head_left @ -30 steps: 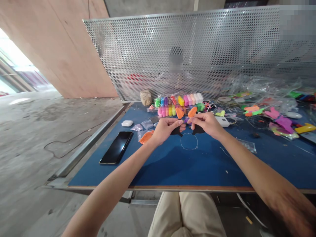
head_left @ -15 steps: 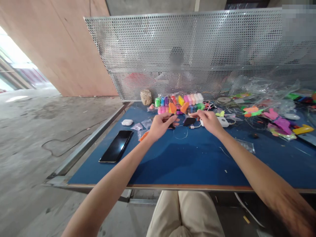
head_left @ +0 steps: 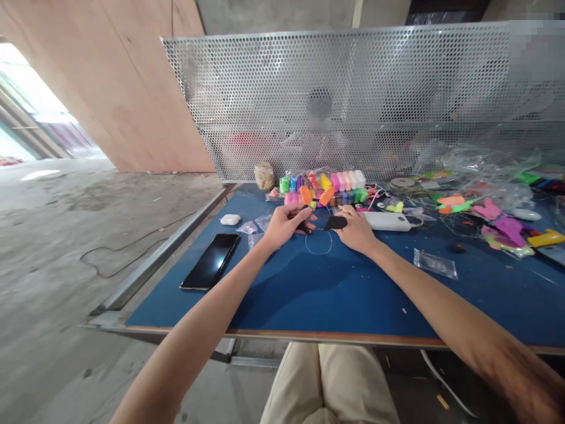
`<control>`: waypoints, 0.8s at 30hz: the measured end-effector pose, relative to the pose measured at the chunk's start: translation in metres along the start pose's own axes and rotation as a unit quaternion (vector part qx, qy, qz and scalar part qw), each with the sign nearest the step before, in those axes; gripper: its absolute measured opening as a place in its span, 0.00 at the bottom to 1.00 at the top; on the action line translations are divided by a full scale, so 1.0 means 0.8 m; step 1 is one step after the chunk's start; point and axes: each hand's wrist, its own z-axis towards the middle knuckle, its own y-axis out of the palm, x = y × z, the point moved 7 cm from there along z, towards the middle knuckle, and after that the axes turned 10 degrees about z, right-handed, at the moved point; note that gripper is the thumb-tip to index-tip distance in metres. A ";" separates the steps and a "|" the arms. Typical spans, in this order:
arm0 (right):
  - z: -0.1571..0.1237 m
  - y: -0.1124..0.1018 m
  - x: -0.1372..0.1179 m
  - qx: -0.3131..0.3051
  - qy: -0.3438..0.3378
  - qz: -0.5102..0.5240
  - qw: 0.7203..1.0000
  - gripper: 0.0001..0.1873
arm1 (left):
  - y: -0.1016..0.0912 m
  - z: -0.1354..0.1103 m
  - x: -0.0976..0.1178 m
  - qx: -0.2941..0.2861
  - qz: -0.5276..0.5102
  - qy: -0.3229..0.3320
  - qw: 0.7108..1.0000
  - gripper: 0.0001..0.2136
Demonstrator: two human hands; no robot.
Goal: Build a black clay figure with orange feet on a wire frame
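My left hand (head_left: 283, 227) is over the middle of the blue table, its thumb and fingers pinched round a small black piece that is mostly hidden. To the right, my right hand (head_left: 355, 231) holds a flat black piece (head_left: 336, 223) between thumb and fingers, its rounded end pointing toward the left hand. Just beyond and between the hands two orange petal-shaped pieces (head_left: 326, 196) stand up; whether they join the black pieces I cannot tell. A thin clear thread (head_left: 318, 253) forms a loop below the hands. Beside the right hand lies a white rectangular device (head_left: 389, 222) with a cable.
A black phone (head_left: 210, 262) and white earbud case (head_left: 230, 219) lie left, near small plastic bags (head_left: 248, 228). Colourful clay packs (head_left: 339, 181) and a stone-like lump (head_left: 264, 176) line the perforated metal screen (head_left: 265, 94). Foam shapes (head_left: 507, 227) and plastic wrap clutter the right.
My right hand has moved left and lower, onto the black piece. The white device and the thread loop show more fully. My left hand keeps its pinch; the view has shifted slightly.
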 end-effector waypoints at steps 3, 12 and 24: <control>0.005 -0.015 0.007 0.039 0.020 0.067 0.997 0.14 | 0.001 -0.002 0.003 -0.008 0.011 0.012 1.000 0.19; 0.001 -0.063 0.016 0.078 0.060 0.390 0.916 0.18 | 0.011 -0.006 0.003 -0.022 0.020 0.023 0.999 0.18; -0.002 -0.051 -0.005 0.082 0.066 0.395 0.913 0.15 | 0.018 -0.003 -0.013 -0.008 0.035 -0.028 0.999 0.19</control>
